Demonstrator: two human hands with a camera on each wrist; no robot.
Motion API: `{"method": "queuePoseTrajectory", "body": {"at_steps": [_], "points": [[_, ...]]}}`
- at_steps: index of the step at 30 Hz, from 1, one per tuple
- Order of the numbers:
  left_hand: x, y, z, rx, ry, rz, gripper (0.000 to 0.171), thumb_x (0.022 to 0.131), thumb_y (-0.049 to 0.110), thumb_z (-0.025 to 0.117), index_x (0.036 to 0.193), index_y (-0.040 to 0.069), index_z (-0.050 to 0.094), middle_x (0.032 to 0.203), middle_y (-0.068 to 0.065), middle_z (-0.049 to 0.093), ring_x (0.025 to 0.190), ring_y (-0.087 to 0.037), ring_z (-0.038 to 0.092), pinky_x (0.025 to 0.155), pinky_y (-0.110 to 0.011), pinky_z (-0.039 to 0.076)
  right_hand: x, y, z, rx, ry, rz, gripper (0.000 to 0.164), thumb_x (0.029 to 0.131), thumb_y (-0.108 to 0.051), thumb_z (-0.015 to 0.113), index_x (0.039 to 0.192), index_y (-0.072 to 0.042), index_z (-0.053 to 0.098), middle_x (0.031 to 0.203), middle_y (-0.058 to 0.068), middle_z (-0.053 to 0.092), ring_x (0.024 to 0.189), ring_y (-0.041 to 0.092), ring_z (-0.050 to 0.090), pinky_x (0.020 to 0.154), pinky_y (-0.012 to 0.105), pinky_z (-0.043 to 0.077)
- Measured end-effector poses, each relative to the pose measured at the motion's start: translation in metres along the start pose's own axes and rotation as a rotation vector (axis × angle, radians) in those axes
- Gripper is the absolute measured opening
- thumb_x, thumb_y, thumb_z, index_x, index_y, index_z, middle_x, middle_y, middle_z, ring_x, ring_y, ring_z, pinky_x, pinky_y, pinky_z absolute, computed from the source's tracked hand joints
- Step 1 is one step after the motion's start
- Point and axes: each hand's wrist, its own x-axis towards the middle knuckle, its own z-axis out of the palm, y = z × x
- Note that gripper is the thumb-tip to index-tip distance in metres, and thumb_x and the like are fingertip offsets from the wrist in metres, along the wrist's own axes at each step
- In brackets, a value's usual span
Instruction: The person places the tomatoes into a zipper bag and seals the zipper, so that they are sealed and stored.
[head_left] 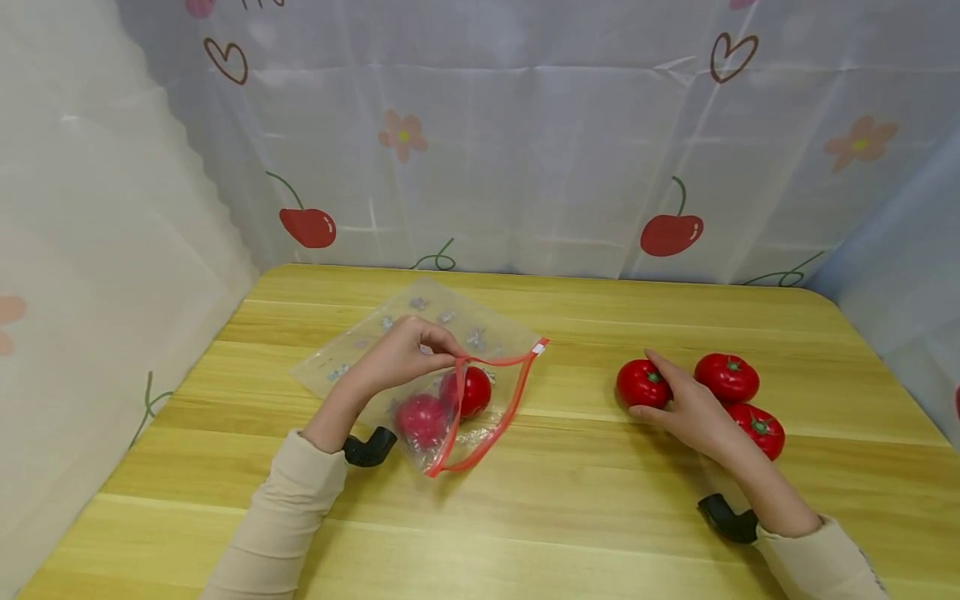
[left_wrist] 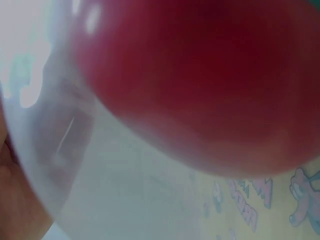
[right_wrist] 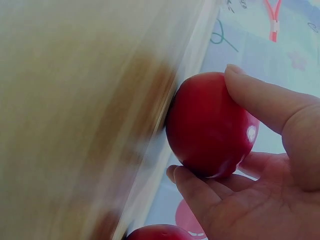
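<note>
My left hand (head_left: pixel 405 354) pinches the red zip edge of a clear zip bag (head_left: pixel 487 442), which lies with its mouth spread toward the right. Two red tomatoes show in the bag, one (head_left: pixel 422 419) seen through the plastic and one (head_left: pixel 477 392) near the mouth. In the left wrist view a tomato (left_wrist: pixel 200 85) fills much of the frame behind plastic. At the right, my right hand (head_left: pixel 697 412) grips another tomato (head_left: pixel 637 383); the right wrist view shows thumb and fingers on opposite sides of that tomato (right_wrist: pixel 210 122).
Two more tomatoes, one at the back (head_left: pixel 726 377) and one nearer (head_left: pixel 759 427), sit just right of my right hand, the nearer partly behind it. The wooden table (head_left: pixel 570 508) ends at a patterned curtain (head_left: pixel 495 167). Black wrist cameras (head_left: pixel 371 447) show under both wrists.
</note>
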Motion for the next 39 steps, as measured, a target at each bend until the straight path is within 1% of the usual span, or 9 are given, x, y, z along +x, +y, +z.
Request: {"method": "queuePoseTrajectory", "body": {"at_steps": [4,18,22,27,30,34,39], "points": [[0.0,0.0,0.0,-0.001,-0.003,0.003,0.009,0.084,-0.002,0.068,0.089,0.002,0.074,0.086,-0.002,0.069,0.079,-0.013,0.064,0.069,-0.028,0.052,-0.001,0.0,0.001,-0.001,0.004,0.001,0.086,0.082,-0.025,0.074,0.142,0.009,0.024,0.135,0.037,0.032,0.116,0.052,0.039,0.088,0.061,0.038],[0.0,0.0,0.0,-0.004,0.0,0.009,0.009,0.084,-0.001,0.068,0.088,0.002,0.074,0.086,-0.002,0.07,0.077,-0.013,0.064,0.069,-0.028,0.052,-0.002,-0.003,0.001,0.004,-0.003,0.012,0.088,0.082,-0.03,0.074,0.143,0.009,0.024,0.135,0.037,0.033,0.113,0.049,0.044,0.088,0.059,0.039],[0.0,0.0,0.0,-0.005,0.002,0.009,0.009,0.084,-0.002,0.068,0.088,0.002,0.074,0.086,-0.003,0.069,0.077,-0.014,0.064,0.069,-0.028,0.052,-0.003,-0.005,0.003,0.009,-0.004,0.01,0.086,0.081,-0.029,0.074,0.142,0.009,0.026,0.134,0.038,0.034,0.106,0.045,0.05,0.086,0.057,0.041],[0.0,0.001,0.0,-0.005,-0.002,0.005,0.009,0.084,-0.001,0.068,0.089,0.001,0.074,0.086,-0.003,0.069,0.078,-0.014,0.064,0.069,-0.028,0.052,-0.004,-0.009,0.004,0.004,-0.006,-0.011,0.083,0.081,-0.029,0.074,0.139,0.01,0.03,0.131,0.037,0.038,0.099,0.04,0.052,0.086,0.056,0.042],[0.0,0.001,0.0,-0.003,-0.006,0.01,0.009,0.084,-0.001,0.067,0.09,0.001,0.074,0.086,-0.003,0.069,0.078,-0.014,0.064,0.068,-0.028,0.052,-0.004,-0.013,0.005,0.011,-0.009,-0.023,0.081,0.081,-0.029,0.074,0.139,0.01,0.032,0.131,0.036,0.039,0.103,0.041,0.051,0.086,0.056,0.042],[0.001,0.0,0.0,0.001,-0.006,0.017,0.009,0.084,0.0,0.067,0.09,0.002,0.074,0.086,-0.003,0.069,0.077,-0.013,0.064,0.068,-0.027,0.052,-0.005,-0.02,0.004,0.032,-0.008,-0.05,0.079,0.081,-0.028,0.074,0.139,0.008,0.033,0.131,0.035,0.041,0.112,0.046,0.046,0.087,0.058,0.04],[0.001,0.0,-0.001,0.003,-0.004,0.013,0.009,0.084,0.0,0.068,0.09,0.001,0.074,0.087,-0.005,0.069,0.078,-0.014,0.064,0.068,-0.027,0.052,-0.005,-0.034,0.006,0.044,-0.004,-0.101,0.076,0.08,-0.025,0.076,0.137,0.007,0.036,0.129,0.033,0.044,0.112,0.046,0.047,0.086,0.056,0.042]]}}
